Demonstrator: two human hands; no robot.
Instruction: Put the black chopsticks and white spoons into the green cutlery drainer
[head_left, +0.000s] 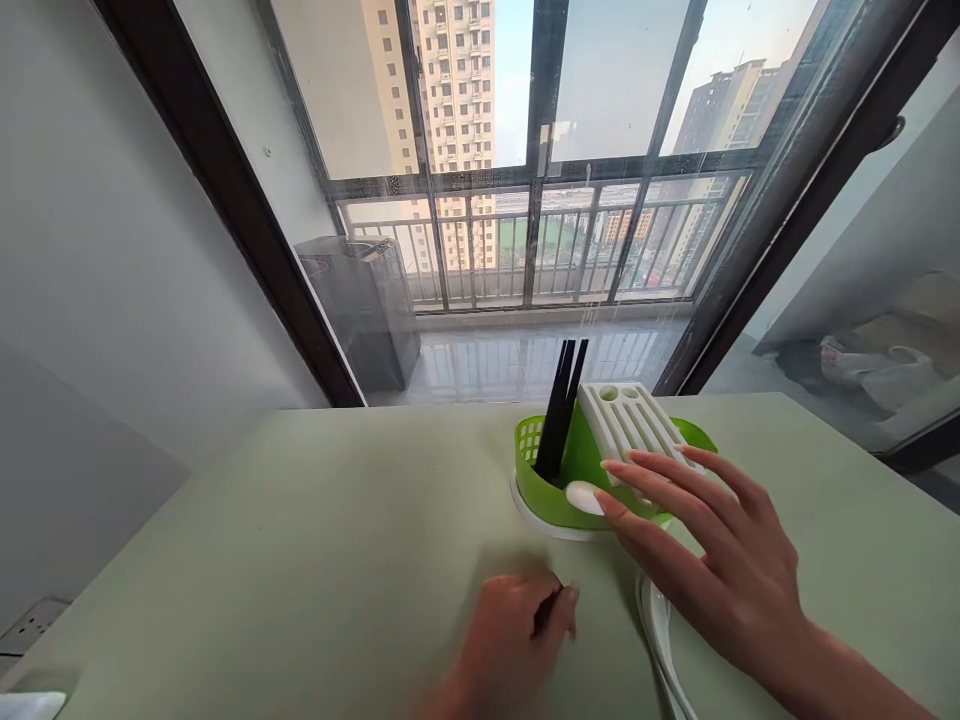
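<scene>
Our right hand (pixel 720 560) lies spread, fingers straight, steadying the green cutlery holder (pixel 592 480) by its white slotted lid (pixel 626 420) — gripping nothing. Our left hand (pixel 517 640) is curled near the table's (pixel 300 560) front edge, blurred; something dark and thin seems pinched in it, though we cannot tell what. Black chopsticks (pixel 561 405) stand upright in the holder's left compartment. We judge we are loading utensils — next, lift and aim for that compartment.

Single head-worn view, looking forward and down across the desk (pixel 300 560) toward the window (pixel 600 100) (close range).
</scene>
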